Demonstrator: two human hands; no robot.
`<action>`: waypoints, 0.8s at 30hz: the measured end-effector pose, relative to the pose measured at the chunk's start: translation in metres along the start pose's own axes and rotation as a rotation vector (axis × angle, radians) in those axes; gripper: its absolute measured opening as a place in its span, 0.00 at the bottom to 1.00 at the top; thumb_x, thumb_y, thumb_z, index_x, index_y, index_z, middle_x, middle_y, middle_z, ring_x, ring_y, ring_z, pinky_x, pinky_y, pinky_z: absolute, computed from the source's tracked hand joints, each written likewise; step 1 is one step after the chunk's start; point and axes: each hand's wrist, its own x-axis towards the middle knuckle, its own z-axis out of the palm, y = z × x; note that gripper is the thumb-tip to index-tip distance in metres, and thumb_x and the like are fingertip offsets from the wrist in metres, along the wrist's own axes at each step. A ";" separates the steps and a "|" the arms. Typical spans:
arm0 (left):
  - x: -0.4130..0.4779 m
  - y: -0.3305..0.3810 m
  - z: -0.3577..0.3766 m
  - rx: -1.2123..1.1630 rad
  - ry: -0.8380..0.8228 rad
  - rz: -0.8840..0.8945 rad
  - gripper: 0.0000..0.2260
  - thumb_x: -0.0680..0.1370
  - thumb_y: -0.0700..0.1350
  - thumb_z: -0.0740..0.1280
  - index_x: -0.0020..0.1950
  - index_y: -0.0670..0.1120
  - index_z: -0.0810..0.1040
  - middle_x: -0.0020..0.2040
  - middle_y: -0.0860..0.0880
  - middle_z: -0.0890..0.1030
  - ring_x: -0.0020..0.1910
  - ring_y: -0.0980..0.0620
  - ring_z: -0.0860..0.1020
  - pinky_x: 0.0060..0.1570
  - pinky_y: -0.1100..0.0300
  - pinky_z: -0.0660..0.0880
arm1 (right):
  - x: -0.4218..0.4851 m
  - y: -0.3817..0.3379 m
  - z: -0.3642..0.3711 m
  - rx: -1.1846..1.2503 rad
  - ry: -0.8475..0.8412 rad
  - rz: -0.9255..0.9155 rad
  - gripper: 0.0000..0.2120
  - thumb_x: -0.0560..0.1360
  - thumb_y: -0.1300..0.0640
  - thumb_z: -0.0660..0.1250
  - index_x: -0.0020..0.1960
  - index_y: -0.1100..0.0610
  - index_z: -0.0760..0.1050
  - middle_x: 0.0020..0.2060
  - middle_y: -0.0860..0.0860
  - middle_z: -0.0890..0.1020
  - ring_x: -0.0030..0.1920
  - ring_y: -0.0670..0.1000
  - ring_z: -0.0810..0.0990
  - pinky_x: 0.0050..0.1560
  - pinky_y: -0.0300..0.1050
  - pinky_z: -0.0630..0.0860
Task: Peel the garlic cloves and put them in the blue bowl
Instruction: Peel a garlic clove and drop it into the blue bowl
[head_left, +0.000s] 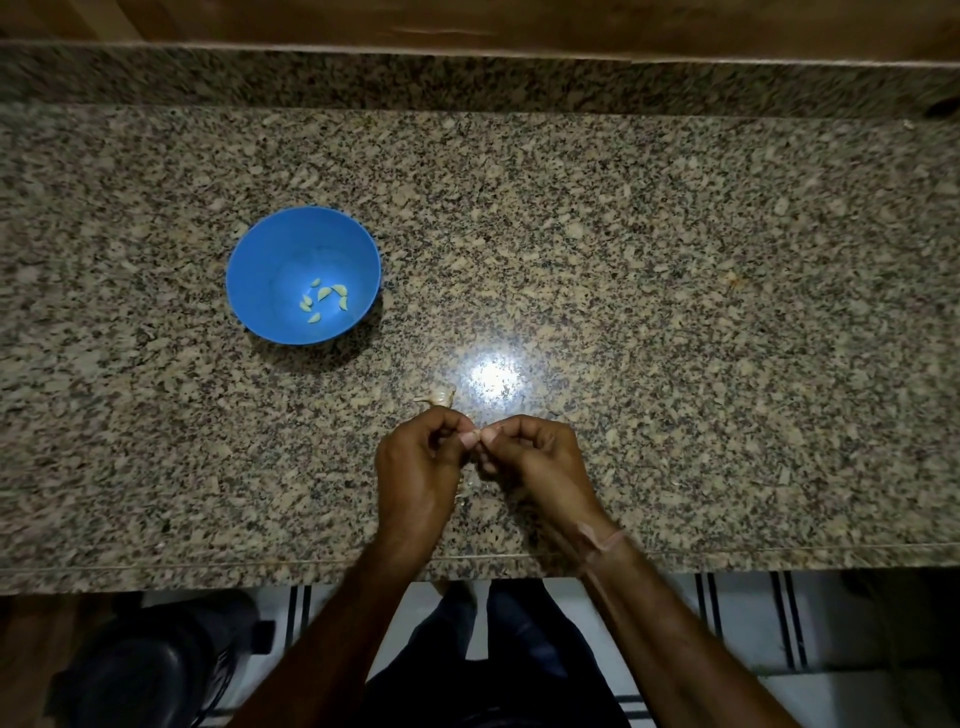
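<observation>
Speckled granite counter (675, 312) with bright glare (493, 376), wood panel (467, 21) behind, striped white floor (743, 623) below.

Blue bowl (291, 249): plain bright blue, no pattern. Peeled garlic cloves (324, 293) inside it: pale yellow-green. Garlic piece (440, 396) on the countertop: cream with papery tan. Countertop (675, 260): granite, beige speckled with grey and black, 1 white glare spot. Backsplash (467, 83): same speckle, darker. Wood panel (467, 21): warm brown grain. Floor (737, 623): white, black stripes in sets of 2. Wristband (613, 538): pale pink.
</observation>
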 end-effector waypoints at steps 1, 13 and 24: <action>0.000 0.000 0.001 -0.033 -0.002 -0.040 0.06 0.77 0.38 0.74 0.43 0.49 0.84 0.38 0.55 0.85 0.39 0.59 0.83 0.41 0.65 0.79 | -0.001 0.001 0.002 0.069 0.009 0.048 0.07 0.78 0.64 0.73 0.46 0.69 0.82 0.42 0.69 0.84 0.43 0.59 0.81 0.50 0.54 0.80; -0.001 0.000 0.002 -0.143 0.001 -0.051 0.08 0.77 0.34 0.72 0.44 0.47 0.84 0.39 0.53 0.85 0.40 0.58 0.84 0.42 0.64 0.80 | -0.002 -0.006 0.013 0.236 0.053 0.277 0.07 0.79 0.66 0.71 0.42 0.62 0.81 0.38 0.58 0.85 0.38 0.51 0.82 0.47 0.45 0.82; 0.002 -0.008 0.010 -0.535 -0.046 -0.295 0.04 0.80 0.32 0.68 0.50 0.39 0.82 0.43 0.42 0.85 0.44 0.48 0.83 0.47 0.56 0.83 | -0.001 -0.003 0.018 0.295 0.095 0.275 0.06 0.80 0.64 0.70 0.46 0.64 0.82 0.38 0.57 0.85 0.36 0.50 0.82 0.44 0.43 0.82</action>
